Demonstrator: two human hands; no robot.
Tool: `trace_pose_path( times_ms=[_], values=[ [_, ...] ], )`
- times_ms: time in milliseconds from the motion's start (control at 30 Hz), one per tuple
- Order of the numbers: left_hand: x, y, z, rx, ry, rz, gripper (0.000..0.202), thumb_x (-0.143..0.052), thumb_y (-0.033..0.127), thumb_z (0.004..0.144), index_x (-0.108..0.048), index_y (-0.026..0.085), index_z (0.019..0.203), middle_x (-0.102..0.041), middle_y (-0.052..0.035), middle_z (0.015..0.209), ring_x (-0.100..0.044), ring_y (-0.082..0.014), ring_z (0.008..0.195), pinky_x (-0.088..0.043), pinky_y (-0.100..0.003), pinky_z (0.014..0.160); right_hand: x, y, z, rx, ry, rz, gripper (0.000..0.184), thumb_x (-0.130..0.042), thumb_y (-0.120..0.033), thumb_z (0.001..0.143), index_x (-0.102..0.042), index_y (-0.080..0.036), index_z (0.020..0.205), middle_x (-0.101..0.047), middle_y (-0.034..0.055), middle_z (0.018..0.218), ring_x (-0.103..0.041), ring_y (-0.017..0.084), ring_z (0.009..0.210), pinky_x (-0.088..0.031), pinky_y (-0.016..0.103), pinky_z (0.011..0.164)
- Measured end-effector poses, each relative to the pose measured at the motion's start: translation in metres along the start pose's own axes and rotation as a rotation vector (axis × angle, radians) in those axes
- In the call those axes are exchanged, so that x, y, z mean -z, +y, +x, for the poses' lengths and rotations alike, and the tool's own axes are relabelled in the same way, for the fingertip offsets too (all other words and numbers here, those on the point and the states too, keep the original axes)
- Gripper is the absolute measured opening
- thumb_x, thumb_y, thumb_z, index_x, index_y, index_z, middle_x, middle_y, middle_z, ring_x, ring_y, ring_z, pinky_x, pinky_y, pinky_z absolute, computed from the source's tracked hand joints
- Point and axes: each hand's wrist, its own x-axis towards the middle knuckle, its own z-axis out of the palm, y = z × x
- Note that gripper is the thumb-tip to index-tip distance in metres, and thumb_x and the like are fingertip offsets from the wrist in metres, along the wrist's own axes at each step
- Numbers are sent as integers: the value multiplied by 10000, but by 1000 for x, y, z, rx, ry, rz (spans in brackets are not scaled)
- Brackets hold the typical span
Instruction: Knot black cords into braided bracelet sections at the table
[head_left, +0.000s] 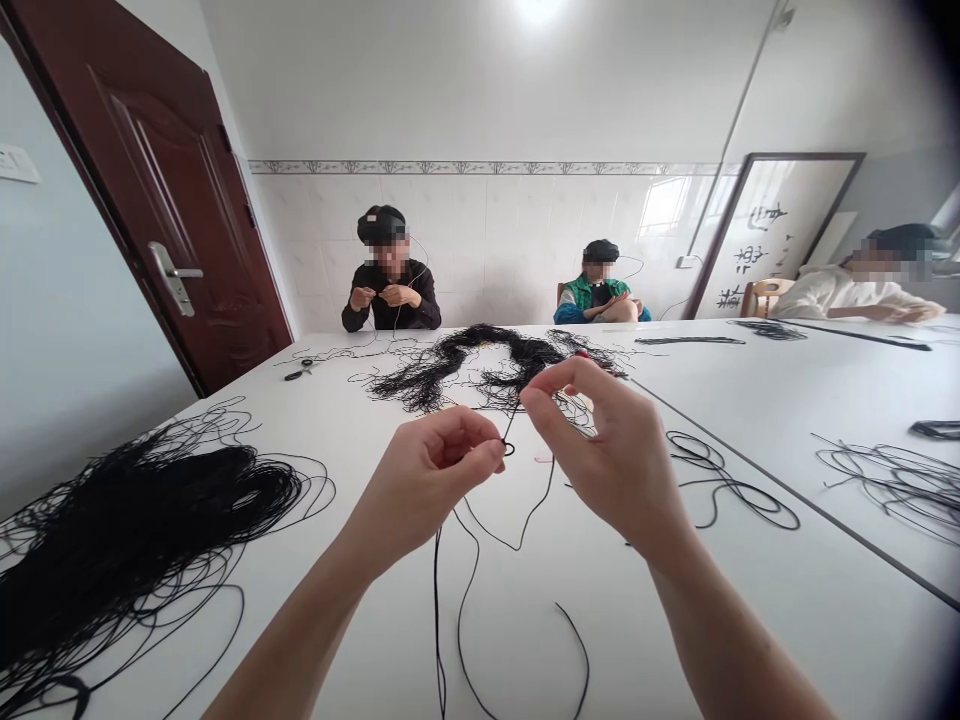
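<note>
Between my two hands runs a thin black cord (512, 420), with a small loop in it beside my left fingertips. My left hand (442, 455) pinches the cord by that loop, thumb against the fingers. Higher and to the right, my right hand (600, 430) grips the cord's upper stretch between thumb and forefinger. Loose lengths of the cord hang below my left hand and trail over the white table (540, 620), one end curling near the front. What lies inside my left fingers is partly hidden.
A big tangled bundle of black cord (150, 520) covers the left side. Another cord pile (480, 360) lies beyond my hands, with scissors (298, 370) to its left. Coiled cord (735, 490) sits at right, near a table seam. Several people sit around the far side.
</note>
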Motion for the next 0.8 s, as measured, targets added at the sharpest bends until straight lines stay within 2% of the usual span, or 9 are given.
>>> trace_pose_path(
  times_ms=[200,433,567,667,733,800],
  values=[
    [-2,0,1,25,-49,20,131,-623,278,847,-630,211,735,-604,12,684,-380,-95,556,-286,-230,476,4,4,3,14,27,-9,119,-577,-220,889,-592,-226,771,-620,-17,725,-590,140,783,-384,236,522],
    [-2,-3,-1,58,-97,47,151,-620,311,849,-629,219,730,-583,11,680,-355,-108,551,-263,-254,471,3,5,2,14,100,-30,126,-575,-206,882,-570,-225,757,-629,-15,727,-594,148,775,-429,262,581],
    [-2,-4,-2,72,-123,60,190,-596,360,880,-629,219,757,-590,0,718,-365,-120,585,-282,-259,499,-2,8,4,18,79,-71,142,-554,-233,901,-570,-223,761,-657,-6,750,-613,159,793,-470,283,640],
    [-1,-5,-2,64,-99,40,228,-570,396,910,-629,216,783,-594,0,744,-398,-122,626,-336,-254,554,-2,10,4,-20,83,-106,85,-582,-303,903,-624,-230,916,-696,7,855,-645,170,834,-504,312,697],
    [0,-4,-2,36,-67,-2,234,-558,381,923,-621,207,781,-603,5,758,-439,-116,651,-379,-248,604,-1,9,3,-24,115,-113,196,-604,-353,896,-623,-229,1046,-704,23,924,-663,180,869,-519,315,694],
    [0,-3,-2,21,-50,-50,234,-554,364,930,-609,198,774,-619,5,776,-471,-111,668,-406,-245,638,1,7,1,-3,155,-125,229,-608,-377,895,-622,-232,1073,-704,36,960,-670,185,890,-519,297,646]
  ],
)
